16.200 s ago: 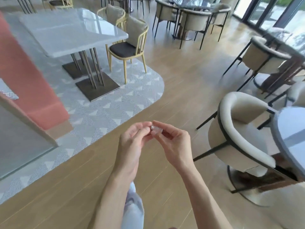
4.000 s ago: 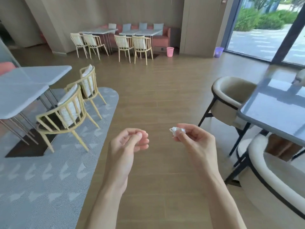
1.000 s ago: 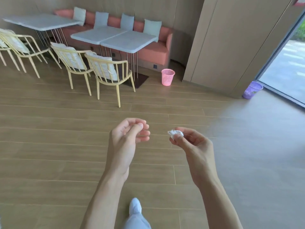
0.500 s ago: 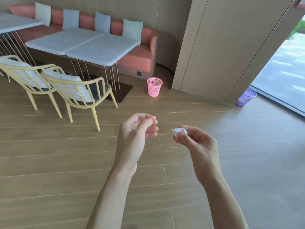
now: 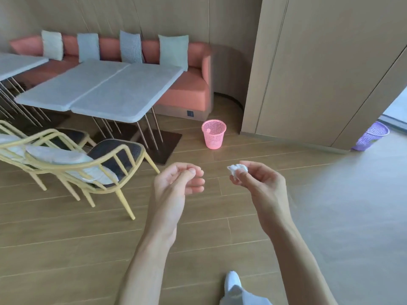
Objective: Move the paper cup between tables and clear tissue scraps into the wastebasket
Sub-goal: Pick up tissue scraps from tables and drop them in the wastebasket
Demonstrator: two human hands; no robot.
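My right hand [image 5: 257, 183] pinches a small crumpled white tissue scrap [image 5: 236, 169] between thumb and fingertips, held out at chest height. My left hand [image 5: 176, 183] hovers beside it with the fingers curled and nothing visible in them. A pink mesh wastebasket [image 5: 213, 134] stands on the wood floor ahead, between the table base and the wall corner, well beyond both hands. No paper cup is in view.
Two grey tables [image 5: 103, 91] pushed together stand at the left before a coral bench [image 5: 187, 89] with cushions. Yellow chairs [image 5: 72, 164] sit close on the left. A purple basket [image 5: 371, 135] leans by the doorway at the right. A wooden wall panel [image 5: 319, 73] juts out.
The view has come closer to the pink wastebasket and tables. Both hands keep the same pose, the right still pinching the tissue scrap.
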